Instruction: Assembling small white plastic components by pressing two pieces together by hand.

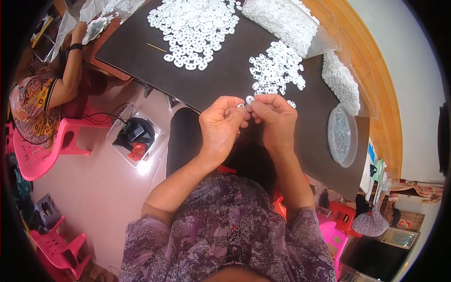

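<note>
Close together above the table's near edge, both of my hands are closed in a pinch. Between the fingertips of my right hand (278, 121) is a small white oval plastic piece (249, 99) with a hole. My left hand (220, 126) pinches a small white piece (241, 105), partly covered by the thumb and fingers. The fingertips of the two hands almost meet, and whether the pieces are joined is too small to tell. Just beyond my hands lies a loose pile of small white pieces (277, 68). A larger heap of white two-holed oval pieces (195, 28) spreads farther left.
A thin yellowish stick (156, 47) lies on the dark table (136, 61). Transparent bins (324, 42) of white parts stand at the back right. A round tub (342, 136) holds small metallic-looking bits. Another person (42, 98) sits left on a pink chair (56, 141); a plastic box (134, 134) stands on the floor.
</note>
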Demonstrator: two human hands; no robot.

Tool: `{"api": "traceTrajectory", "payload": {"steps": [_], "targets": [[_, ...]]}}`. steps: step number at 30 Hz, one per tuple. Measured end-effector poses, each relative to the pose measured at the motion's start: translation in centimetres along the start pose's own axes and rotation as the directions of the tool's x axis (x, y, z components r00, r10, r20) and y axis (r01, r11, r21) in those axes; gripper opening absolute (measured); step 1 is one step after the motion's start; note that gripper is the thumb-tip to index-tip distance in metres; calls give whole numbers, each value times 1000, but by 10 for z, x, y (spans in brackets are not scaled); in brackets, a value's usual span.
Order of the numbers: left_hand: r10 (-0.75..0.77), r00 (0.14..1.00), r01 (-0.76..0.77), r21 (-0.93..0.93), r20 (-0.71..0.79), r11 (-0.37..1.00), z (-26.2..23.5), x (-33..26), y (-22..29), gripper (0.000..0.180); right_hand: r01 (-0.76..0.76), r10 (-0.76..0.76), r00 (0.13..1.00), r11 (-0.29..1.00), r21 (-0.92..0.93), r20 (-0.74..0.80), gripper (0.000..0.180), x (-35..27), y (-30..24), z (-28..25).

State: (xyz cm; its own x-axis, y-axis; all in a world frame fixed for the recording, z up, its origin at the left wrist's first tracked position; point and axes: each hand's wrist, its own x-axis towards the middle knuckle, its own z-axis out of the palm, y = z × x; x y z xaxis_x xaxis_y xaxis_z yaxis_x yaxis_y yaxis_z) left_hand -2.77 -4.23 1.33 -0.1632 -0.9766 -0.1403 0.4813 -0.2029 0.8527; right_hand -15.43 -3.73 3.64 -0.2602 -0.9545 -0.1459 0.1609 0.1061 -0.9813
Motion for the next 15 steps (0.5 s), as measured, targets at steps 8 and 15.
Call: {"api": "traceTrajectory", "payload": {"steps": [8,15], "targets": [[15,1000,-14,30,-11,999,1,0,-4,13,176,-171,984,972,-155,43,11,-9,-2,6],[143,989,-143,-3,43,990,2,0,-8,21,186,-179,982,960,-210,54,12,-11,-12,7]]}}
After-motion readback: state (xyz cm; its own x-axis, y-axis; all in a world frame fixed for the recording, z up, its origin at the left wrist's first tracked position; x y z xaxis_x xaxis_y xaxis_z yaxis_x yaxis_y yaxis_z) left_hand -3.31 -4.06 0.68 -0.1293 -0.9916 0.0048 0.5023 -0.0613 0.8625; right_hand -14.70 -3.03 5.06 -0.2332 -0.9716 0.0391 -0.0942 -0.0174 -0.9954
